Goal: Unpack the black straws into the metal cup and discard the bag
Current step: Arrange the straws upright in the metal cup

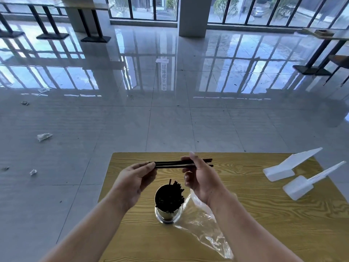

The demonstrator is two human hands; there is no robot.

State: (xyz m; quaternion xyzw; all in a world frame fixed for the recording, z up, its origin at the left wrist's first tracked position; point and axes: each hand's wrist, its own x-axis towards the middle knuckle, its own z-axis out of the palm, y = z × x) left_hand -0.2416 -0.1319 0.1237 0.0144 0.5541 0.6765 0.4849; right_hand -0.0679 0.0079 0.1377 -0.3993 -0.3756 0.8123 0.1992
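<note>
Both forearms reach in from the near edge. Under the right wrist the clear bag [204,224] lies flat on the table [264,214], partly hidden behind that forearm. Beyond it, the left hand [135,181] pinches one end of a small bundle of black straws [170,164] between thumb and fingers. The right hand [200,178] pinches the same bundle toward its other end, and the tips stick out past its fingers. This bundle lies level above the table, its long axis running from one hand to the other.

The cup [167,210] stands upright below the bundle and closer to the body, about midway between the two wrists. It is already crowded with standing straws [170,195]. To go in, the bundle would likely need tipping on end and drawing back toward the wrists, with either hand about equally placed for it.

How many straws the hands hold is hard to count, and the left ends are hidden inside the left fingers. Where the bag shows it looks empty, but the covered part cannot be judged.
</note>
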